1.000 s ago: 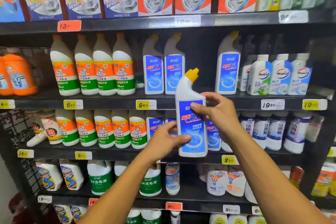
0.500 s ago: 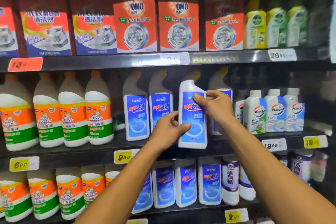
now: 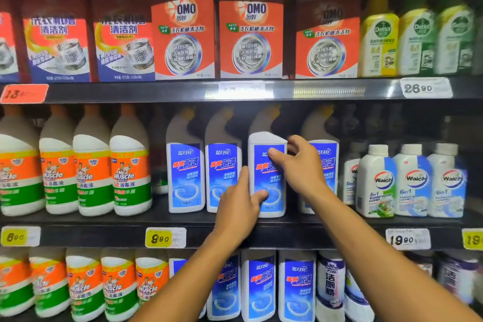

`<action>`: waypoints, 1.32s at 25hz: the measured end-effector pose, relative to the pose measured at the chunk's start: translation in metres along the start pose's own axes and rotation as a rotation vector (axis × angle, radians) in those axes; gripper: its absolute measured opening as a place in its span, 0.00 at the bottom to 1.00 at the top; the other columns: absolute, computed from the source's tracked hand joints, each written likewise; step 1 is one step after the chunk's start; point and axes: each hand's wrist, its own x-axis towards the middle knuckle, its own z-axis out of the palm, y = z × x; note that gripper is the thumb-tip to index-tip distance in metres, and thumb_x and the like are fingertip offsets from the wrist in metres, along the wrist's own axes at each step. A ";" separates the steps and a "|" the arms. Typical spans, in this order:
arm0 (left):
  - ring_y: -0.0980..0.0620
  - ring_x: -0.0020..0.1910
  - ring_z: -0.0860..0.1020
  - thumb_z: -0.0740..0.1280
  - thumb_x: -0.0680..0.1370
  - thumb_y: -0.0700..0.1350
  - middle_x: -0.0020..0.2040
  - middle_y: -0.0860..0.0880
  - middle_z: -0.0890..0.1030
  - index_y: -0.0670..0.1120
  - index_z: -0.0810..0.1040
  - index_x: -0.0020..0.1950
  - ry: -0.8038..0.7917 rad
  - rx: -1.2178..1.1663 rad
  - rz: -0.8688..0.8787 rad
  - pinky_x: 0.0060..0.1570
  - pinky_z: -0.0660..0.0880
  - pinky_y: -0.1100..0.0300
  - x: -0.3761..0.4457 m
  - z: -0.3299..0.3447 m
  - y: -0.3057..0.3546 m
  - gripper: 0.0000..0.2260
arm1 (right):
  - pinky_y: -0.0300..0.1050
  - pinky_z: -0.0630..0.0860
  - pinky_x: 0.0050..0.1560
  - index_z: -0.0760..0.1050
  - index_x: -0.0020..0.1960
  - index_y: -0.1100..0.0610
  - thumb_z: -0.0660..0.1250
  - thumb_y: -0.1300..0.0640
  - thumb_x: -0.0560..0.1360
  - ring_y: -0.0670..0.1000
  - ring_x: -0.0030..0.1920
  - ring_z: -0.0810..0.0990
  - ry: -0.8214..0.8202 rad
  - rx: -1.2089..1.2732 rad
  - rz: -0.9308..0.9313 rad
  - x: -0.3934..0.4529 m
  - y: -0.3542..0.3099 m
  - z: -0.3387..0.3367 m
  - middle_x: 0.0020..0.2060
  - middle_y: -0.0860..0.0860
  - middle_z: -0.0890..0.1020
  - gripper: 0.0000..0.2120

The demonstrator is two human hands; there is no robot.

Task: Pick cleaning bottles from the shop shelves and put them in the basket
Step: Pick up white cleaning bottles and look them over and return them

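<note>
The blue-label bottle (image 3: 268,175) stands upright on the middle shelf (image 3: 287,236), its left side just beside a second blue-label bottle (image 3: 222,178) with only a thin gap between them. To its right, a dark slot separates it from another blue-label bottle (image 3: 325,165). The upper shelf (image 3: 183,91) sits close over the bottle necks, leaving little headroom. The open aisle side in front is free.

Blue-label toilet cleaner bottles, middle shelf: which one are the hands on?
The third from left: left hand low, right hand high; neighbours untouched.
</note>
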 end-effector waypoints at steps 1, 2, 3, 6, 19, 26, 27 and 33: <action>0.44 0.58 0.79 0.69 0.77 0.53 0.61 0.50 0.82 0.52 0.64 0.72 0.043 0.083 0.035 0.55 0.76 0.49 -0.003 0.002 -0.001 0.26 | 0.56 0.79 0.58 0.73 0.66 0.59 0.74 0.55 0.74 0.53 0.57 0.83 -0.008 -0.025 -0.018 0.001 0.002 -0.001 0.59 0.55 0.83 0.24; 0.45 0.61 0.78 0.70 0.77 0.53 0.64 0.50 0.79 0.52 0.60 0.76 0.081 0.133 0.064 0.56 0.75 0.51 -0.007 0.003 -0.002 0.31 | 0.56 0.79 0.58 0.73 0.66 0.58 0.75 0.54 0.74 0.52 0.57 0.82 -0.024 -0.048 -0.033 0.002 0.004 -0.003 0.58 0.54 0.83 0.24; 0.47 0.64 0.76 0.70 0.76 0.54 0.68 0.51 0.77 0.52 0.57 0.78 0.107 0.166 0.094 0.56 0.75 0.52 -0.010 0.002 -0.003 0.34 | 0.56 0.79 0.58 0.73 0.66 0.56 0.75 0.53 0.73 0.51 0.57 0.83 -0.052 -0.062 -0.041 0.002 0.006 -0.005 0.58 0.52 0.83 0.24; 0.50 0.64 0.73 0.68 0.77 0.57 0.67 0.52 0.73 0.54 0.53 0.80 0.152 0.330 0.199 0.49 0.74 0.56 -0.013 0.001 -0.008 0.37 | 0.56 0.81 0.54 0.70 0.56 0.46 0.78 0.56 0.69 0.47 0.50 0.85 -0.211 -0.129 -0.009 0.002 0.013 -0.011 0.52 0.47 0.85 0.22; 0.60 0.40 0.74 0.68 0.76 0.58 0.47 0.57 0.78 0.62 0.60 0.75 0.101 0.230 0.086 0.30 0.66 0.74 -0.016 -0.008 -0.020 0.30 | 0.44 0.78 0.58 0.69 0.71 0.48 0.72 0.60 0.75 0.42 0.54 0.81 -0.121 -0.033 -0.138 -0.004 0.019 -0.031 0.59 0.44 0.78 0.27; 0.53 0.41 0.84 0.67 0.79 0.37 0.42 0.48 0.85 0.49 0.80 0.52 -0.033 -0.654 -0.116 0.39 0.78 0.66 -0.005 -0.005 0.001 0.07 | 0.37 0.78 0.57 0.74 0.61 0.54 0.65 0.67 0.79 0.38 0.51 0.80 0.150 0.098 -0.173 0.010 0.032 -0.120 0.55 0.50 0.81 0.14; 0.53 0.42 0.84 0.67 0.79 0.37 0.42 0.48 0.86 0.47 0.80 0.52 -0.064 -0.675 -0.129 0.39 0.78 0.66 -0.003 -0.001 0.006 0.06 | 0.34 0.77 0.58 0.72 0.66 0.57 0.65 0.68 0.79 0.38 0.54 0.78 0.102 0.099 -0.125 0.011 0.039 -0.120 0.59 0.51 0.79 0.17; 0.48 0.46 0.85 0.67 0.79 0.38 0.46 0.45 0.86 0.45 0.80 0.53 -0.165 -0.741 -0.240 0.40 0.79 0.64 -0.001 0.010 0.008 0.05 | 0.33 0.76 0.52 0.65 0.72 0.59 0.66 0.62 0.80 0.44 0.59 0.80 -0.159 0.247 0.109 0.010 0.081 -0.099 0.64 0.49 0.78 0.22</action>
